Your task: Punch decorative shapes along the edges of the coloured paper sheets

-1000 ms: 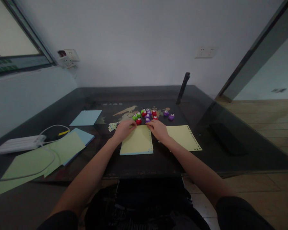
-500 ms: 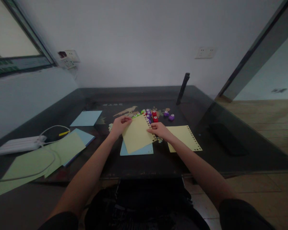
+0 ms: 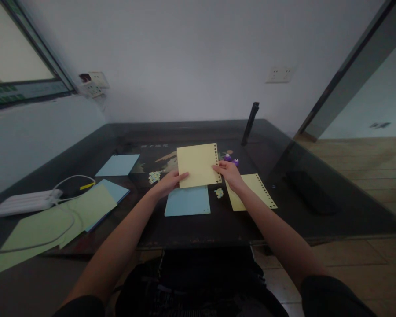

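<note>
Paper is what moved: the yellow sheet (image 3: 198, 165), which lay flat on the blue sheet (image 3: 187, 201) a second ago, is now raised off the table (image 3: 218, 222) and faces the camera, punched edge to the right. The left hand (image 3: 166, 182) pinches its lower left corner, and the right hand (image 3: 229, 171) grips the punched edge. The holes seem heart-shaped, though the light is dim. The blue sheet lies uncovered below. Only two purple punches (image 3: 227, 157) show past the raised paper. A second yellow sheet (image 3: 262, 193) lies beside the right wrist.
</note>
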Tool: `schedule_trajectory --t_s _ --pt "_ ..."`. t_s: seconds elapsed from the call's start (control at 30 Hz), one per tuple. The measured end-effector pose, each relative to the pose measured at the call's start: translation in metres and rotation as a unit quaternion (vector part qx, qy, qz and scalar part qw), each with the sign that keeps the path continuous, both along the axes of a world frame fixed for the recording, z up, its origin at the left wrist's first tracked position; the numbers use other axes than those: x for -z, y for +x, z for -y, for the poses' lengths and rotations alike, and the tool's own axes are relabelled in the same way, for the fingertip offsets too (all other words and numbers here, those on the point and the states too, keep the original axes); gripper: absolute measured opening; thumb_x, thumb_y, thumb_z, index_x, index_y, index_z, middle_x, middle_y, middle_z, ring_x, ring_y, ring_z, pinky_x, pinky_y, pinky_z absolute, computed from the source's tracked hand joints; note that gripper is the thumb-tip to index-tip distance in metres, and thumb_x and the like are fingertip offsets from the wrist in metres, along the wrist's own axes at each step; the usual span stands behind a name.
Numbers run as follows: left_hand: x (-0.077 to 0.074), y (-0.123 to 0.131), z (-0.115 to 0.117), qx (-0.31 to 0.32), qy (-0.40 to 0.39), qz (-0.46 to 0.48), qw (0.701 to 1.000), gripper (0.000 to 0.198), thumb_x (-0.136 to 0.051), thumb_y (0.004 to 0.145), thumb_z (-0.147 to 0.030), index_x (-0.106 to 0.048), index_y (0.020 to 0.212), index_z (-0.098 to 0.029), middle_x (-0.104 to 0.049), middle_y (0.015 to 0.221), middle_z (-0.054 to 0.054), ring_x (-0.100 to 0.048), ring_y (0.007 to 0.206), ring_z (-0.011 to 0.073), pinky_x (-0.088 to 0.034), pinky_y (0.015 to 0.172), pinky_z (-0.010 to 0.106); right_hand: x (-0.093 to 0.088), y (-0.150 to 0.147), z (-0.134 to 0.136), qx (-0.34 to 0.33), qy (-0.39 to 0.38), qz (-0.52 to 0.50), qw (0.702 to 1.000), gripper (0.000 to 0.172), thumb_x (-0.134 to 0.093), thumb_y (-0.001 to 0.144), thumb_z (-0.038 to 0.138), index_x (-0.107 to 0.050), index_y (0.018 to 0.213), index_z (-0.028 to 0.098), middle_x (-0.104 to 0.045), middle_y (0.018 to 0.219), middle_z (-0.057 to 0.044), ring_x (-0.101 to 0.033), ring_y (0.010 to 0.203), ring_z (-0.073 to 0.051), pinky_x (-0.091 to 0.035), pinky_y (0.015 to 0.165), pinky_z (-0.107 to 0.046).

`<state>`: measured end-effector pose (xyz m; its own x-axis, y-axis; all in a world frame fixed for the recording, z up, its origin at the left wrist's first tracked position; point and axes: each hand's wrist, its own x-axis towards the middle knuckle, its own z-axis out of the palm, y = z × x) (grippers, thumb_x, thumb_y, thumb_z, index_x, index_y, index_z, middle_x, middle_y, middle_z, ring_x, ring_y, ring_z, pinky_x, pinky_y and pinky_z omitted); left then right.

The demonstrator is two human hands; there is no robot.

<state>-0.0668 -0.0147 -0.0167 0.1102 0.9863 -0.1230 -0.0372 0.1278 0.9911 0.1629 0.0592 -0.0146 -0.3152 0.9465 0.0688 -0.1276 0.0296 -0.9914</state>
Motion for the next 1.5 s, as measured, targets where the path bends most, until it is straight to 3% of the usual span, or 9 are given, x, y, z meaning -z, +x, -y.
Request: schedule_trajectory --t_s 0.53,0.63,0.77,0.93,1.1,1.17,1.3,1.4,1.5 --pt "0.004 0.004 0.001 0.032 0.032 -0.1 0.994 0.029 -0.066 0.075 -0.038 -0.069 0.085 -0.011 -0.068 0.066 0.009 -0.054 0.048 0.0117 -0.041 0.043 0.022 0.001 0.001 0.0 -0.007 0.025 0.011 1.0 0.036 -0.075 0.06 0.048 -0.068 0.078 0.017 -0.072 0.073 -0.004 -0.065 0.067 -0.019 -0.052 0.067 -0.033" --pt "0.01 0.0 -0.002 0.005 0.026 -0.117 0.993 0.03 -0.064 0.076 -0.04 -0.068 0.083 -0.011 -0.066 0.062 0.008 -0.053 0.046 0.0114 -0.039 0.042 0.022 0.002 0.0 -0.002 0.008 0.041 0.021 0.999 0.041 -0.07 0.063 0.055 -0.067 0.078 0.017 -0.071 0.074 -0.003 -0.064 0.066 -0.018 -0.051 0.064 -0.031" --pt "0.014 -0.004 -0.008 -0.064 0.03 -0.064 0.995 0.026 -0.067 0.075 -0.035 -0.068 0.085 -0.011 -0.069 0.072 0.009 -0.055 0.049 0.0111 -0.043 0.045 0.022 0.001 0.0 -0.003 0.013 0.017 0.017 1.0 0.044 -0.065 0.067 0.06 -0.065 0.077 0.018 -0.07 0.07 -0.005 -0.06 0.056 -0.015 -0.047 0.053 -0.028" --pt "0.007 -0.003 -0.009 -0.156 0.034 0.002 0.987 0.027 -0.069 0.074 -0.025 -0.066 0.097 -0.011 -0.071 0.095 0.011 -0.062 0.059 0.0119 -0.046 0.049 0.021 0.002 0.004 -0.005 -0.002 0.057 0.03 0.998 0.043 -0.06 0.074 0.058 -0.065 0.078 0.016 -0.067 0.063 -0.004 -0.057 0.049 -0.011 -0.043 0.049 -0.023" --pt "-0.002 -0.002 -0.008 -0.211 0.041 0.053 0.975 0.026 -0.068 0.075 -0.018 -0.064 0.1 -0.011 -0.07 0.105 0.013 -0.067 0.067 0.0138 -0.049 0.051 0.02 0.003 0.006 -0.018 0.035 0.119 0.102 0.987 0.037 -0.055 0.079 0.051 -0.066 0.079 0.015 -0.067 0.065 -0.004 -0.058 0.053 -0.013 -0.044 0.052 -0.024" --pt "-0.004 -0.002 -0.007 -0.223 0.047 0.064 0.972 0.026 -0.067 0.076 -0.017 -0.064 0.101 -0.01 -0.07 0.104 0.013 -0.067 0.067 0.0142 -0.049 0.05 0.02 0.001 0.004 -0.024 0.053 0.186 0.165 0.967 0.03 -0.055 0.081 0.042 -0.067 0.079 0.015 -0.069 0.071 -0.006 -0.06 0.06 -0.015 -0.047 0.059 -0.026" --pt "-0.004 -0.001 -0.008 -0.235 0.047 0.083 0.967 0.023 -0.067 0.076 -0.018 -0.065 0.098 -0.01 -0.071 0.1 0.012 -0.066 0.065 0.0137 -0.049 0.051 0.02 -0.006 -0.01 -0.038 0.06 0.32 0.315 0.891 0.016 -0.057 0.082 0.024 -0.069 0.084 0.014 -0.071 0.087 -0.008 -0.062 0.079 -0.018 -0.046 0.075 -0.03" --pt "-0.002 -0.001 -0.008 -0.236 0.046 0.107 0.965 0.022 -0.068 0.076 -0.017 -0.065 0.097 -0.01 -0.072 0.097 0.01 -0.066 0.063 0.0129 -0.05 0.053 0.021 -0.012 -0.024 -0.047 0.044 0.345 0.431 0.833 0.016 -0.058 0.082 0.019 -0.07 0.091 0.014 -0.07 0.094 -0.01 -0.06 0.09 -0.02 -0.044 0.082 -0.031" --pt "-0.002 0.001 -0.007 -0.241 0.049 0.117 0.962 0.019 -0.067 0.076 -0.015 -0.065 0.095 -0.01 -0.072 0.092 0.009 -0.064 0.058 0.0114 -0.05 0.052 0.02 -0.016 -0.035 -0.053 0.017 0.33 0.519 0.789 0.02 -0.058 0.085 0.025 -0.069 0.098 0.015 -0.068 0.102 -0.013 -0.058 0.101 -0.023 -0.041 0.087 -0.033"
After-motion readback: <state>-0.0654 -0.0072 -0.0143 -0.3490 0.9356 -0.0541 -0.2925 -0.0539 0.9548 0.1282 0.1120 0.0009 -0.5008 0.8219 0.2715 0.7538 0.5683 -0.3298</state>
